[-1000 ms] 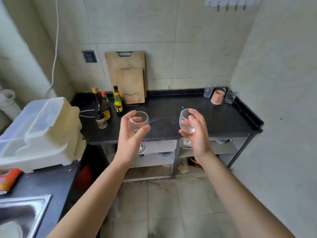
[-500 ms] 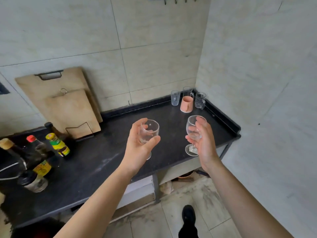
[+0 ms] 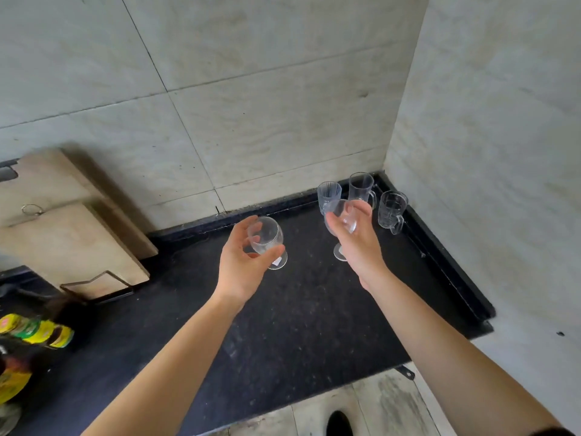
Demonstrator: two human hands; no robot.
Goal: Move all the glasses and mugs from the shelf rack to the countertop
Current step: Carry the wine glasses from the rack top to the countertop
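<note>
Left glass (image 3: 265,239) gripped by the left hand (image 3: 242,265) and right glass (image 3: 344,220) by the right hand (image 3: 358,247) seem not quite set down near the mugs (image 3: 391,209); next, lower both upright beside them.

Speckled black countertop (image 3: 314,325); clear ribbed tumbler (image 3: 329,191).

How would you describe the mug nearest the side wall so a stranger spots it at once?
At the back right corner of the black countertop stands clear glassware. The mug is the rightmost, by the side wall. It is shorter than the tall mug and ribbed tumbler beside it, with a patterned body.
</note>
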